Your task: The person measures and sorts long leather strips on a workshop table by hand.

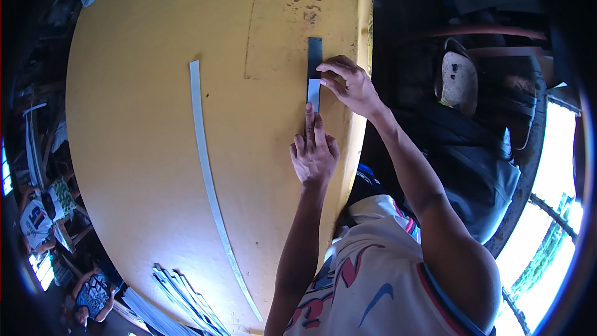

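Note:
A narrow strip lies lengthwise near the right side of the yellow table (143,118); its far part is a dark band (315,53) and its nearer part a pale piece (313,90). My right hand (354,87) comes in from the right, thumb and forefinger closed at the strip's edge where dark meets pale. Below it, my left hand (315,155) has its fingers stretched forward, the fingertips resting on the pale piece's near end. That end is partly hidden under the fingers.
To the left, a long pale strip (208,174) lies slightly curved along the table. Several bundled strips (186,298) sit at the bottom left edge. Two other people are beyond the table's left side. Dark bags (466,168) and a chair back (459,81) stand on the right.

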### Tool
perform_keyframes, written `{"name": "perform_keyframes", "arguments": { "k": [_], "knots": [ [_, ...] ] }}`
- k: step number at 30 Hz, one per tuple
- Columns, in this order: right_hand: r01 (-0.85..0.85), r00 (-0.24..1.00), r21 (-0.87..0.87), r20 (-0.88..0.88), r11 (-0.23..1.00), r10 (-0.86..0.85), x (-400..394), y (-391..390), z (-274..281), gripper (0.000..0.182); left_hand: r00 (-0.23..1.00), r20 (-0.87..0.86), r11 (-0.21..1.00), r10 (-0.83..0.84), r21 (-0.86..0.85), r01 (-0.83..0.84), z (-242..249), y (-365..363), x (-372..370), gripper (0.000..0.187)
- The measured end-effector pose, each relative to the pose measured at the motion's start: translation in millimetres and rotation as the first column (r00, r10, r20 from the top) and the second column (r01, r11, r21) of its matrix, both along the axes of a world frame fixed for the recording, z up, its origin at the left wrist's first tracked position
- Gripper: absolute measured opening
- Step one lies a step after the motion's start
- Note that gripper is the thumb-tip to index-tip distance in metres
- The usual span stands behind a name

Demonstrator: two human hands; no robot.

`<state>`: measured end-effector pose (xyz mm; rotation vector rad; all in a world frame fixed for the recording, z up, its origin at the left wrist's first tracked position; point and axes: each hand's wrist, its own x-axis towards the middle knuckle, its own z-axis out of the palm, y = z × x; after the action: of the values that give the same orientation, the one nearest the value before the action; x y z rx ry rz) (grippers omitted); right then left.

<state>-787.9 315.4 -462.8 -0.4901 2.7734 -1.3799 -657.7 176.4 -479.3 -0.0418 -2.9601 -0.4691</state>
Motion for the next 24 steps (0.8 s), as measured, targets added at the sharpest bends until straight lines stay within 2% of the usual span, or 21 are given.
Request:
{"name": "perform_keyframes", "arguments": {
  "k": [8,13,20,24],
  "knots": [
    [0.020,1.000,-0.035,0.015,0.999,-0.020,-2,1,-9,0.024,1.000,0.007,1.000,-0.003,0.007,0.003,1,0,-1,0.047],
    [0.014,0.998,0.001,-0.059,1.000,-0.014,-3,1,-11,0.024,1.000,0.007,1.000,-0.002,0.015,0.002,0,0,-1,0.047],
    [0.033,0.999,-0.036,-0.027,0.999,-0.034,-2,0,-11,0.022,1.000,-0.003,1.000,-0.004,0.029,0.004,-1,0,-1,0.049],
    [0.025,0.997,0.003,-0.069,1.000,-0.025,-3,0,-9,0.022,1.000,-0.008,0.999,-0.003,0.035,0.003,-1,0,-1,0.049]
  ]
}}
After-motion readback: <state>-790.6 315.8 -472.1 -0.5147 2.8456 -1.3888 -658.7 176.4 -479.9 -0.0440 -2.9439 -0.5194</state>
